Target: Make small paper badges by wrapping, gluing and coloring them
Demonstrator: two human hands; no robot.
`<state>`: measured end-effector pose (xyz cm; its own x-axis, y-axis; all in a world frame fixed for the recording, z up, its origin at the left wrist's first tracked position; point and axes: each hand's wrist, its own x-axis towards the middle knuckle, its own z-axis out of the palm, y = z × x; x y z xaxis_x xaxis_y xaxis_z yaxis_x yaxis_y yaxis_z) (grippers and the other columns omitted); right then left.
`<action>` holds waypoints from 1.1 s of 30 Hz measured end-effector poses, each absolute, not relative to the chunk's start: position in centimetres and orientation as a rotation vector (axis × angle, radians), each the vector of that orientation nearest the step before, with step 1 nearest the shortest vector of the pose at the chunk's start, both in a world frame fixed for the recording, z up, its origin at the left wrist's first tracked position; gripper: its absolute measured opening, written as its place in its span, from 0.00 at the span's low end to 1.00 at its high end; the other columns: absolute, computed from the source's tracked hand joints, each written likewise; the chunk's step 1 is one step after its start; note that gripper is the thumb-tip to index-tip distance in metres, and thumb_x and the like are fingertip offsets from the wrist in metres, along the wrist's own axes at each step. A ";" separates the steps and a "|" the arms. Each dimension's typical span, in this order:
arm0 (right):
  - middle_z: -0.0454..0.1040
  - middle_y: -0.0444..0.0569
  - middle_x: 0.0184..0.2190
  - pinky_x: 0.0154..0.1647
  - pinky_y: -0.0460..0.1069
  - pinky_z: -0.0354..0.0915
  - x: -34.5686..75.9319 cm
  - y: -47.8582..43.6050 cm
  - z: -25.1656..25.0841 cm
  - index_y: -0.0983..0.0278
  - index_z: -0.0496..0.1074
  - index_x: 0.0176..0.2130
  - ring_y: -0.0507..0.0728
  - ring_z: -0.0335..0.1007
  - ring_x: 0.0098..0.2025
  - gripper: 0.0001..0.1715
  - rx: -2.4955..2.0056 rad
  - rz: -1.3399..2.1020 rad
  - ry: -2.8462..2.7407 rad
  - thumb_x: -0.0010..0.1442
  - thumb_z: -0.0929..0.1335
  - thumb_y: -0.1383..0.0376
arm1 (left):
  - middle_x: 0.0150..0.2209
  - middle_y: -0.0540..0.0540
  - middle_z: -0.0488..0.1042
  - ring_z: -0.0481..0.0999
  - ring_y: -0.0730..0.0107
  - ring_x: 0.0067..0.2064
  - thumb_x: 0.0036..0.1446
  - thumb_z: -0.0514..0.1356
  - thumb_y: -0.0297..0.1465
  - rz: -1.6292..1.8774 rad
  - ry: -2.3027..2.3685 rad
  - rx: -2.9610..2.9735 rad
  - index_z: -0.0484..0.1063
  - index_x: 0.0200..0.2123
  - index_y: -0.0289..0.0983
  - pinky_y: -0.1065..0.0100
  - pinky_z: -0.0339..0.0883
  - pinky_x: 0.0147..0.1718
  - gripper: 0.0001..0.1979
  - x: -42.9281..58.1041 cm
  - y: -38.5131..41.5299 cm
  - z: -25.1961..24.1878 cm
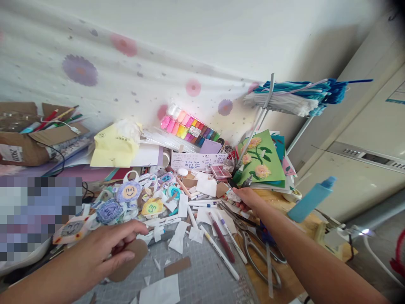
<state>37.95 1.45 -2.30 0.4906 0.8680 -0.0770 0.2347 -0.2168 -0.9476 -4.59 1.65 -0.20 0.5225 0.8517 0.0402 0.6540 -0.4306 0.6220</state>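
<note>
My left hand (122,242) is at the lower left, its thumb over a rounded piece of brown cardboard (136,257) and its index finger stretched forward. The cardboard appears gripped between thumb and curled fingers, partly hidden by them. Reaching across to the back right of the mat, my right hand (248,199) has its fingers bent together among small items. What they hold, if anything, I cannot make out. Below that arm lie metal scissors (243,230) and a blue-handled tool (265,237). White markers (220,252) and a dark red pen (221,238) lie between the hands.
Paper scraps (179,237) litter the grey cutting mat (202,276). Round crocheted pieces with faces (128,192) pile up at left. Behind are a cardboard box (22,147), a colourful clay set (193,128) and a green flower card (268,158). A blue bottle (311,200) stands at right.
</note>
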 end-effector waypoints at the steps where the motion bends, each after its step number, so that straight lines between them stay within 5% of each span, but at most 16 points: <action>1: 0.71 0.50 0.48 0.43 0.56 0.70 38.0 1.5 -2.2 0.65 0.68 0.49 0.59 0.71 0.44 0.17 -1.801 0.785 -0.975 0.63 0.66 0.60 | 0.45 0.52 0.80 0.74 0.54 0.45 0.50 0.58 0.34 0.476 1.201 2.216 0.75 0.43 0.55 0.61 0.61 0.45 0.17 -4.6 1.7 -0.4; 5: 0.71 0.52 0.49 0.44 0.55 0.70 38.4 1.0 -0.5 0.63 0.69 0.49 0.56 0.71 0.44 0.14 -2.113 0.754 -1.139 0.65 0.65 0.61 | 0.45 0.52 0.80 0.73 0.54 0.44 0.51 0.57 0.36 0.456 1.183 2.199 0.74 0.44 0.54 0.62 0.61 0.45 0.16 -4.4 1.5 -0.7; 9: 0.71 0.51 0.48 0.44 0.56 0.69 37.8 -0.3 2.5 0.64 0.69 0.48 0.57 0.71 0.44 0.14 -2.198 0.555 -1.340 0.64 0.66 0.61 | 0.33 0.52 0.77 0.72 0.59 0.36 0.51 0.56 0.35 0.513 1.228 2.178 0.73 0.43 0.50 0.67 0.62 0.37 0.14 -3.6 1.0 0.3; 13: 0.74 0.49 0.31 0.42 0.55 0.64 32.5 -2.3 4.9 0.62 0.74 0.35 0.59 0.70 0.37 0.06 -2.059 0.430 -1.566 0.57 0.70 0.62 | 0.26 0.54 0.66 0.70 0.66 0.29 0.54 0.54 0.35 0.619 1.252 2.084 0.68 0.45 0.44 0.69 0.61 0.31 0.14 -2.9 0.6 1.5; 16: 0.74 0.45 0.27 0.36 0.52 0.64 25.8 -3.7 5.1 0.57 0.75 0.40 0.57 0.69 0.31 0.11 -1.819 0.539 -1.731 0.56 0.69 0.57 | 0.26 0.54 0.63 0.68 0.67 0.30 0.56 0.54 0.36 0.722 1.179 1.973 0.64 0.47 0.41 0.68 0.61 0.30 0.15 -2.8 0.5 1.6; 21: 0.74 0.51 0.42 0.37 0.52 0.67 16.6 -4.4 2.7 0.60 0.72 0.45 0.59 0.70 0.40 0.21 -1.233 1.071 -1.489 0.50 0.71 0.59 | 0.27 0.54 0.64 0.68 0.69 0.29 0.55 0.55 0.32 0.818 1.055 1.838 0.62 0.48 0.41 0.68 0.62 0.29 0.16 -2.9 0.4 1.2; 27: 0.69 0.41 0.25 0.29 0.47 0.61 14.5 -3.0 -0.4 0.61 0.73 0.39 0.52 0.65 0.27 0.19 -1.011 1.334 -1.110 0.44 0.74 0.65 | 0.27 0.55 0.65 0.68 0.70 0.30 0.53 0.57 0.28 0.813 1.035 1.889 0.66 0.46 0.41 0.67 0.62 0.31 0.16 -2.4 -0.2 1.2; 33: 0.70 0.40 0.25 0.29 0.46 0.62 15.3 -2.7 -1.1 0.60 0.74 0.37 0.50 0.65 0.27 0.17 -0.982 1.285 -1.029 0.43 0.75 0.66 | 0.29 0.53 0.70 0.70 0.70 0.31 0.56 0.58 0.33 0.832 0.952 1.581 0.65 0.47 0.38 0.68 0.63 0.31 0.15 -2.3 -0.1 1.0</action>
